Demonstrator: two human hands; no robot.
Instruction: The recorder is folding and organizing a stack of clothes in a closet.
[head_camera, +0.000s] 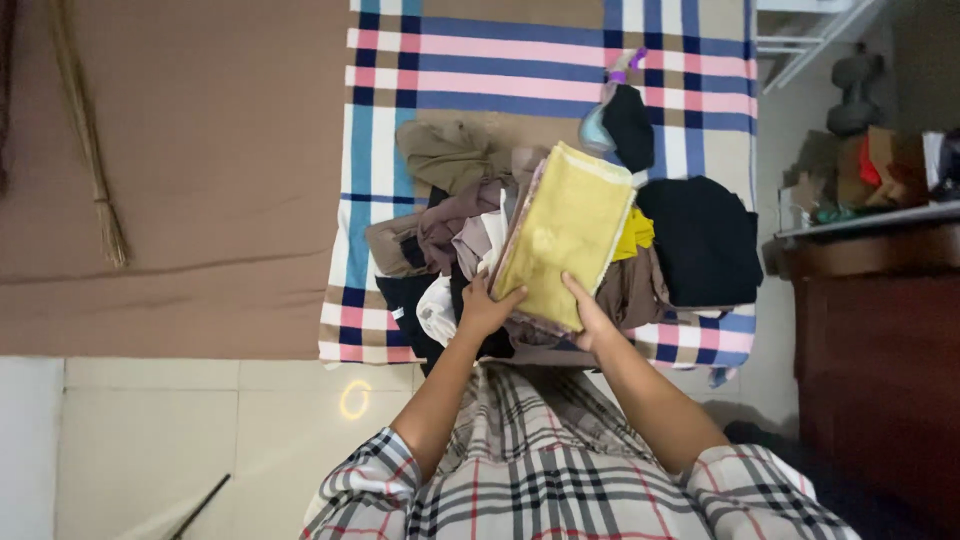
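Here I hold the folded yellow cloth (566, 236) by its near edge, my left hand (484, 308) and right hand (587, 316) each with the grip clamped on a corner so the fold stays flat. It hangs just above the heap of clothes (450, 235) on the checked blanket (520, 70), beside the black garment (705, 240).

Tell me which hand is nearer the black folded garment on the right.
Right. The right hand grips the yellow cloth's lower right corner, just left of the black garment. The left hand holds the cloth's lower left corner, farther away.
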